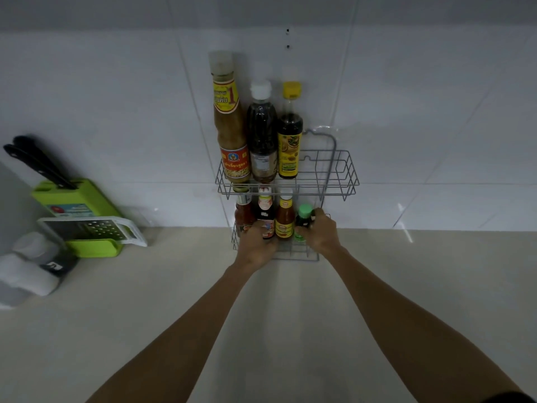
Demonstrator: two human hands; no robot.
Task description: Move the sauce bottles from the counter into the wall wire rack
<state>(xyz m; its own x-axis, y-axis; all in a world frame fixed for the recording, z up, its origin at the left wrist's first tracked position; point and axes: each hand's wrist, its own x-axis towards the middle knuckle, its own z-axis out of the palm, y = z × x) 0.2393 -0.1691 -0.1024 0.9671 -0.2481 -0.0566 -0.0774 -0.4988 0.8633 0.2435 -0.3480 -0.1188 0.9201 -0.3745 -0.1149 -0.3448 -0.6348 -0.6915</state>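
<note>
A grey two-tier wire rack [343,175] hangs on the tiled wall. Its upper tier holds a tall tan sauce bottle [231,135], a dark bottle with a white cap [262,135] and a yellow-capped dark bottle [290,135]. The lower tier carries a red sauce bottle [243,212], a dark bottle with a red label [266,209] and an orange sauce bottle [284,216]. My right hand [319,232] grips a small green-capped bottle [304,218] at the lower tier's right end. My left hand [257,247] rests against the lower tier's front, by the red and dark bottles; its fingers are hidden.
A green knife block [72,196] with black-handled knives and a green-and-white grater [96,231] stand at the left on the beige counter [145,301]. White and grey containers [29,271] sit at the far left. The upper tier's right half holds nothing.
</note>
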